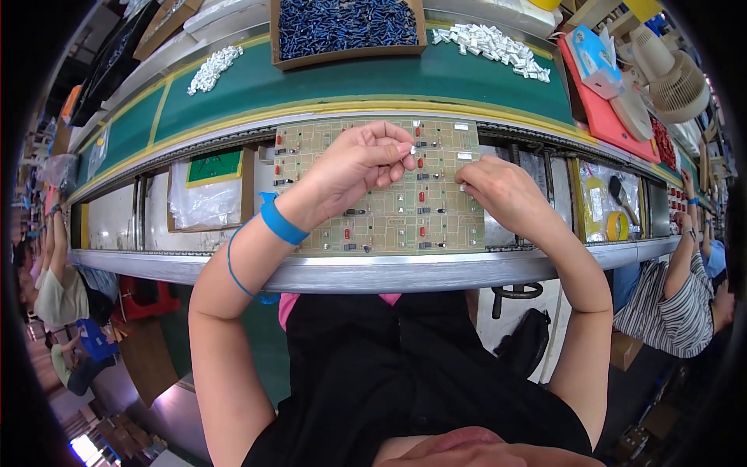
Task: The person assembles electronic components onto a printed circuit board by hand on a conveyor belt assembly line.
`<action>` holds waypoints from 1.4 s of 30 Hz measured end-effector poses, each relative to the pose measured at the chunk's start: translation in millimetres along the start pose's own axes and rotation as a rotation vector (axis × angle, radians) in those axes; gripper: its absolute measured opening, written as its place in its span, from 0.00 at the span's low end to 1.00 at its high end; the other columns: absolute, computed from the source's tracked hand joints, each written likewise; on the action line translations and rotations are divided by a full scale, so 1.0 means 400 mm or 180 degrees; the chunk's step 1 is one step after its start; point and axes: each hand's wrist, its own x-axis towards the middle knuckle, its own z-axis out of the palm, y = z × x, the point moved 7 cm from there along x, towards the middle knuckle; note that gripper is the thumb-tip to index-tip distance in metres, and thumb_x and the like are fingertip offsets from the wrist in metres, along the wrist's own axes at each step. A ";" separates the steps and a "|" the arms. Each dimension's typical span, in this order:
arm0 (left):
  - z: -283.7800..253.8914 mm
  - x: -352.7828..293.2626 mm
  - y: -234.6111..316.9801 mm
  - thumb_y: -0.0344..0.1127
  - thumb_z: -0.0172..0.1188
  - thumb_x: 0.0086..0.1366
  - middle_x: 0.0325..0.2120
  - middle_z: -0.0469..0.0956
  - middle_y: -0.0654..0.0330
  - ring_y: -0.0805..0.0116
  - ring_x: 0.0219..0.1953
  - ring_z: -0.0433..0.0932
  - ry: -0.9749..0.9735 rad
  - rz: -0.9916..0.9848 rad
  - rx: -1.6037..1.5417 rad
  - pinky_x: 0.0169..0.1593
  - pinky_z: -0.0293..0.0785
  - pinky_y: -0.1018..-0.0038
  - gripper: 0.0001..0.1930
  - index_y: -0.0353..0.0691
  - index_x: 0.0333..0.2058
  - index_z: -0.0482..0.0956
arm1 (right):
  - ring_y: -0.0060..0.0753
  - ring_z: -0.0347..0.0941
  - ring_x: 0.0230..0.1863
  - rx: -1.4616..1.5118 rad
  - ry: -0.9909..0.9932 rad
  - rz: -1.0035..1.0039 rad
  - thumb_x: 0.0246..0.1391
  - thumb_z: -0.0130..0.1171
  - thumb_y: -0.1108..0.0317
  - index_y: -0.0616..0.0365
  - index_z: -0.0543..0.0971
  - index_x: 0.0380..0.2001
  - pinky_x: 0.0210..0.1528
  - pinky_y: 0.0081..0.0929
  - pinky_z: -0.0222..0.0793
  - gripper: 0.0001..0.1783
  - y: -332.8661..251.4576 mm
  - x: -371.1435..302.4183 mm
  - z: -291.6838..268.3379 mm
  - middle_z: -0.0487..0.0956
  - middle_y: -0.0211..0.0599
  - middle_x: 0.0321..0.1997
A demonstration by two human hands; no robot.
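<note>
A panel of tan circuit boards (455, 233) lies across the rails in front of me, carrying red, black and white parts. Above its middle, my left hand (362, 162) pinches a small white connector (412, 149) between thumb and forefinger; a blue wrist strap is round that wrist. My right hand (502, 191) is at the panel's right edge, fingers bent together and pointing down at the board. A bit of white shows at its fingertips, too small to name. Just beyond those fingers, two white connectors (464, 156) sit upright on the board.
Beyond the rails, a green belt (350, 87) holds a carton (350, 58) of blue components between a left pile (214, 68) and a right pile (498, 48) of white connectors. A fan (678, 84) stands at far right. A metal rail (373, 272) runs along my front; co-workers sit both sides.
</note>
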 end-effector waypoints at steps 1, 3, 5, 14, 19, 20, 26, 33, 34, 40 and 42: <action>0.001 0.000 0.001 0.29 0.54 0.61 0.26 0.76 0.60 0.79 0.23 0.71 -0.0013 0.0011 0.0041 0.24 0.66 0.87 0.07 0.36 0.38 0.72 | 0.43 0.71 0.36 -0.0018 0.0018 0.0024 0.44 0.57 0.74 0.58 0.73 0.31 0.36 0.35 0.67 0.08 0.002 0.000 0.000 0.75 0.39 0.29; 0.007 0.000 0.002 0.29 0.54 0.61 0.26 0.76 0.60 0.79 0.22 0.71 -0.0021 0.0025 0.0074 0.23 0.65 0.87 0.07 0.36 0.37 0.72 | 0.42 0.70 0.35 -0.0036 0.0028 0.0043 0.43 0.57 0.74 0.58 0.73 0.31 0.36 0.35 0.67 0.08 0.001 0.002 -0.001 0.74 0.39 0.29; 0.005 -0.001 0.000 0.28 0.55 0.59 0.26 0.77 0.59 0.80 0.21 0.69 0.0193 -0.0040 0.0437 0.23 0.64 0.86 0.07 0.34 0.36 0.71 | 0.42 0.70 0.35 -0.0130 0.0162 -0.0049 0.43 0.58 0.73 0.58 0.73 0.31 0.36 0.35 0.67 0.09 -0.009 0.003 -0.012 0.74 0.38 0.29; -0.006 0.002 0.021 0.28 0.56 0.59 0.29 0.78 0.59 0.83 0.21 0.69 0.0541 -0.0053 0.1523 0.23 0.64 0.88 0.09 0.31 0.38 0.74 | 0.46 0.72 0.36 0.0114 0.1053 0.0721 0.48 0.53 0.69 0.60 0.76 0.31 0.39 0.35 0.67 0.08 0.218 0.094 -0.089 0.75 0.43 0.31; -0.007 0.019 0.032 0.28 0.56 0.59 0.27 0.79 0.59 0.83 0.21 0.69 0.0611 0.0057 0.1962 0.23 0.64 0.87 0.10 0.31 0.38 0.74 | 0.47 0.74 0.36 -0.0113 0.1422 0.1105 0.49 0.52 0.67 0.58 0.78 0.34 0.39 0.35 0.69 0.11 0.376 0.160 -0.096 0.78 0.45 0.34; -0.010 0.020 0.036 0.29 0.56 0.58 0.26 0.79 0.59 0.84 0.21 0.70 0.0661 0.0092 0.2173 0.23 0.65 0.87 0.09 0.32 0.38 0.76 | 0.46 0.74 0.37 -0.0379 0.1490 0.1221 0.50 0.52 0.67 0.58 0.78 0.35 0.39 0.35 0.69 0.11 0.390 0.171 -0.101 0.78 0.46 0.35; 0.044 0.029 0.072 0.29 0.57 0.53 0.27 0.78 0.49 0.53 0.28 0.77 0.0730 0.1261 0.4498 0.36 0.72 0.65 0.06 0.34 0.29 0.80 | 0.45 0.74 0.34 -0.1567 0.1683 0.1237 0.51 0.52 0.63 0.55 0.77 0.29 0.33 0.39 0.71 0.09 0.438 0.212 -0.095 0.76 0.41 0.31; 0.074 0.046 0.046 0.28 0.53 0.54 0.25 0.76 0.46 0.48 0.30 0.75 0.0412 0.1810 0.4878 0.36 0.71 0.60 0.07 0.32 0.27 0.78 | 0.44 0.74 0.32 -0.1478 0.1596 0.1359 0.51 0.53 0.61 0.55 0.75 0.28 0.32 0.37 0.69 0.09 0.426 0.201 -0.097 0.76 0.38 0.32; 0.075 0.054 0.040 0.28 0.53 0.54 0.24 0.76 0.46 0.47 0.30 0.75 0.0369 0.1808 0.5012 0.35 0.71 0.60 0.06 0.31 0.25 0.77 | 0.44 0.74 0.32 -0.1426 0.1638 0.1319 0.50 0.53 0.62 0.56 0.75 0.28 0.32 0.37 0.69 0.09 0.413 0.190 -0.106 0.77 0.39 0.31; 0.070 0.067 0.030 0.27 0.53 0.53 0.24 0.75 0.46 0.48 0.30 0.74 0.0309 0.1686 0.5473 0.34 0.70 0.60 0.05 0.31 0.24 0.76 | 0.45 0.74 0.32 -0.0634 0.1570 0.1355 0.49 0.54 0.63 0.58 0.74 0.29 0.32 0.37 0.68 0.09 0.345 0.132 -0.115 0.77 0.42 0.30; 0.068 0.074 0.026 0.29 0.55 0.55 0.26 0.76 0.48 0.49 0.31 0.74 0.0323 0.1486 0.5680 0.36 0.70 0.63 0.06 0.33 0.28 0.78 | 0.45 0.74 0.31 -0.0474 0.1620 0.1252 0.49 0.54 0.64 0.58 0.74 0.29 0.32 0.37 0.68 0.09 0.329 0.108 -0.117 0.77 0.41 0.29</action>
